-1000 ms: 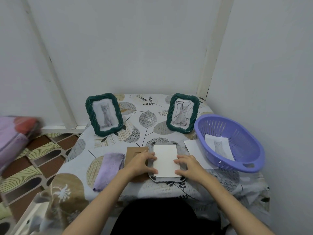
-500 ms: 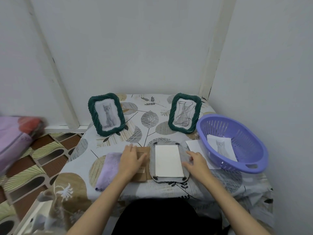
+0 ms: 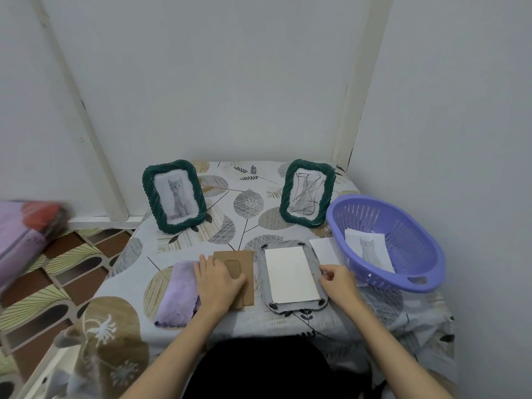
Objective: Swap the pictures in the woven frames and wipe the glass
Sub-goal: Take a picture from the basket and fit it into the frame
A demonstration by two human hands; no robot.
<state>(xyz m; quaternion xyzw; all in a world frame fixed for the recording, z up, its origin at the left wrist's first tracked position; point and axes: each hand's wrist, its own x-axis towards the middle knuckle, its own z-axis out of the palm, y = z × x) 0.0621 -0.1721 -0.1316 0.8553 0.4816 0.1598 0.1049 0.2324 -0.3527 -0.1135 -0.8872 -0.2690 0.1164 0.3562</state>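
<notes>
Left hand point(image 3: 218, 280): lies flat, palm down, on the brown backing board point(image 3: 241, 264), fingers spread, grasping nothing; half a second ago it was also there, a second ago it rested on the face-down frame's left edge.
Right hand point(image 3: 339, 283): fingers curled in a pinch at the right rim of the face-down frame point(image 3: 291, 275); whether anything is pinched I cannot tell. Earlier it lay flatter on that rim.
Face-down frame: lies near the front of the worktop point(image 3: 374, 309), a white sheet point(image 3: 291, 274) in its opening, unchanged.
Purple cloth point(image 3: 180, 295): folded, just left of the board, touching the left hand.
Upright frames: cat frame point(image 3: 174, 196) back left, sketch frame point(image 3: 307, 193) back right, both unmoved.
Purple basket point(image 3: 408, 279): at right, holding a cat print point(image 3: 369, 249).
</notes>
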